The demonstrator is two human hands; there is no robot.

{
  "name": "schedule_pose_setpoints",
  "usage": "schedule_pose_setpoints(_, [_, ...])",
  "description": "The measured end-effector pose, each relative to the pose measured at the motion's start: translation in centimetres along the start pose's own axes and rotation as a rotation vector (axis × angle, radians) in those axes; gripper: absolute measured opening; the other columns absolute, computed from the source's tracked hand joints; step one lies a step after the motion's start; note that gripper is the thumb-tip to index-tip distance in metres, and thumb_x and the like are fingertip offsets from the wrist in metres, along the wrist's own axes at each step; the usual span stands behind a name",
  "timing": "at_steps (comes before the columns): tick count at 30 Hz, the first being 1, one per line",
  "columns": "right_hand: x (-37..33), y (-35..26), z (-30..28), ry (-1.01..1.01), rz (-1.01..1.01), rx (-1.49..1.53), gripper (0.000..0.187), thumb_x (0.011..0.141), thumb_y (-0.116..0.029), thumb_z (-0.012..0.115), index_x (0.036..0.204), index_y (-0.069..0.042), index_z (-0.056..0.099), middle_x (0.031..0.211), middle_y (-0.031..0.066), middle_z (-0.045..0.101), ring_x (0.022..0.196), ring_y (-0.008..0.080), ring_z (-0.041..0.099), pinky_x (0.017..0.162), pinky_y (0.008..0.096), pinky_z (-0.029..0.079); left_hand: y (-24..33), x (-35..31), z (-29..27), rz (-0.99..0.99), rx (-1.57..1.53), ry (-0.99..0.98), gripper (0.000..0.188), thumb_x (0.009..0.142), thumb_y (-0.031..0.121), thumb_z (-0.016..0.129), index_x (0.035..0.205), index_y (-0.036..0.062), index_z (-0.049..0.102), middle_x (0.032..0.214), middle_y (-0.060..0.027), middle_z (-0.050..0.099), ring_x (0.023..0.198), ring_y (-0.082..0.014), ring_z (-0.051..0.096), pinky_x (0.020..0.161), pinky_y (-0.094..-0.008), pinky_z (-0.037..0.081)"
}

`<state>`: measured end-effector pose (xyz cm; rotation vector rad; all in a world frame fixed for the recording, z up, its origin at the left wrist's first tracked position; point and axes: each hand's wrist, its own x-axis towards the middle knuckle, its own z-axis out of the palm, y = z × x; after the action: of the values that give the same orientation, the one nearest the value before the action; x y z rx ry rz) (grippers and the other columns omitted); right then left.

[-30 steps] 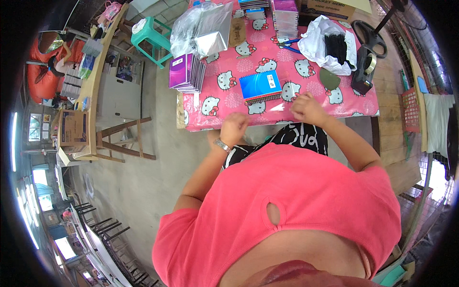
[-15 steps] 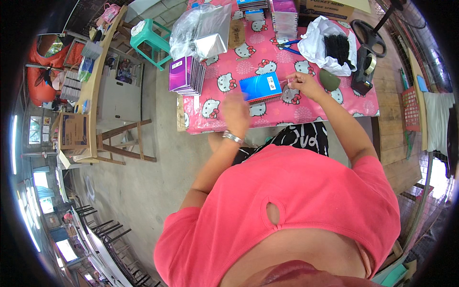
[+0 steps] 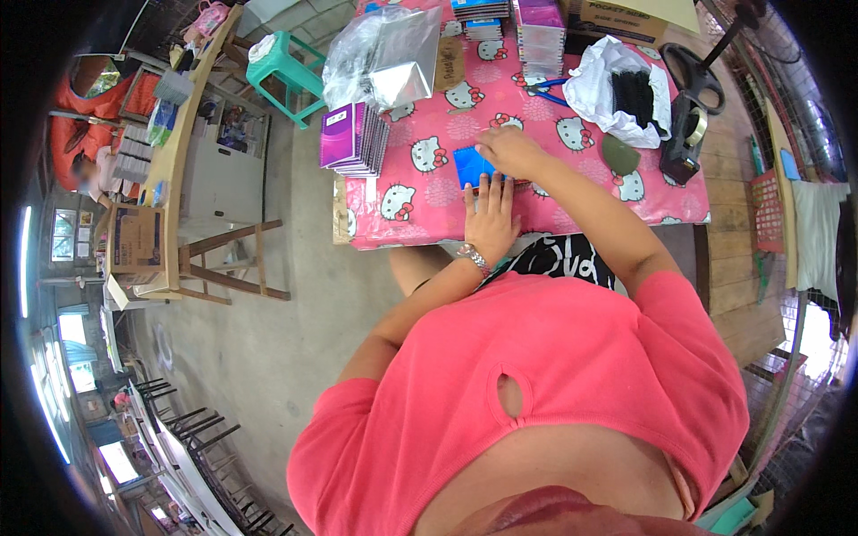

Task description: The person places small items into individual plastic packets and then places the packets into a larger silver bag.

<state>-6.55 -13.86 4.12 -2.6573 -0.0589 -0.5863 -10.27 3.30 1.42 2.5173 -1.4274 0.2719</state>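
Note:
A blue booklet (image 3: 468, 163) lies flat on the pink cartoon-print tablecloth (image 3: 420, 192). My left hand (image 3: 492, 217) rests flat on its near part with the fingers spread. My right hand (image 3: 507, 150) lies over the booklet's far right corner, fingers curled down on it. A wristwatch sits on my left wrist. Most of the booklet is hidden under both hands.
A stack of purple booklets (image 3: 350, 137) stands left of the hands. Behind it lies a clear plastic bag with silver packs (image 3: 386, 55). A white bag holding black items (image 3: 622, 90), a black tape dispenser (image 3: 685, 114) and blue scissors (image 3: 545, 89) sit to the right. A green stool (image 3: 282, 61) is beyond the table.
Both hands moved forward from the table's near edge onto the blue booklet. My left hand now lies flat on it and my right hand covers its far corner.

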Motion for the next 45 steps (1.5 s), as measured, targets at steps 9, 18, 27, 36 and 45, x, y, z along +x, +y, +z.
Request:
schedule_pose_setpoints(9, [6.0, 1.3, 1.2, -0.531, 0.149, -0.061, 0.035, 0.086, -0.029, 0.045, 0.087, -0.002, 0.067, 0.091, 0.0190, 0.065, 0.084, 0.0350, 0.063, 0.082, 0.0479, 0.047, -0.2, 0.5, -1.7, -0.062, -0.026, -0.074, 0.078, 0.073, 0.032, 0.067, 0.138, 0.0050, 0.035, 0.142, -0.0159, 0.035, 0.134, -0.0333, 0.029, 0.110, -0.0546, 0.018])
schedule_pose_setpoints(18, [9.1, 5.5, 3.4, -0.632, 0.519, -0.125, 0.022, 0.064, -0.020, 0.075, 0.083, -0.012, 0.070, 0.112, 0.0125, 0.062, 0.108, 0.0317, 0.057, 0.095, 0.0556, 0.036, -1.4, 2.4, -1.9, -0.020, -0.114, 0.038, 0.045, 0.083, 0.026, 0.057, 0.125, 0.0098, 0.052, 0.127, -0.0116, 0.052, 0.120, -0.0279, 0.046, 0.106, -0.0527, 0.025])
schedule_pose_setpoints(27, [-2.9, -3.2, -1.5, 0.034, -0.013, -0.442, 0.020, 0.079, -0.019, 0.059, 0.094, -0.010, 0.067, 0.112, 0.0040, 0.062, 0.122, 0.0225, 0.046, 0.106, 0.0572, 0.018, -5.7, 5.0, 0.2, -0.115, -0.320, 0.313, 0.043, 0.072, 0.012, 0.064, 0.114, 0.0111, 0.054, 0.115, -0.0092, 0.054, 0.106, -0.0315, 0.050, 0.093, -0.0463, 0.034])
schedule_pose_setpoints(36, [-5.1, -3.4, -0.2, -0.008, -0.076, -0.483, 0.022, 0.083, -0.015, 0.050, 0.100, -0.013, 0.063, 0.126, 0.0061, 0.053, 0.131, 0.0212, 0.036, 0.109, 0.0581, 0.008, -10.9, 6.1, -5.6, -0.025, 0.128, 0.014, 0.033, 0.069, 0.019, 0.067, 0.101, 0.0145, 0.065, 0.105, -0.0082, 0.056, 0.107, -0.0293, 0.049, 0.096, -0.0514, 0.031])
schedule_pose_setpoints(45, [-4.9, -3.8, 0.1, 0.062, -0.046, -0.451, 0.022, 0.082, -0.016, 0.052, 0.098, -0.012, 0.065, 0.128, 0.0058, 0.051, 0.132, 0.0227, 0.035, 0.108, 0.0602, 0.008, -5.7, 5.7, -1.9, -0.062, -0.325, 0.022, 0.048, 0.069, 0.005, 0.062, 0.115, 0.0011, 0.052, 0.101, -0.0176, 0.057, 0.100, -0.0360, 0.053, 0.086, -0.0443, 0.044])
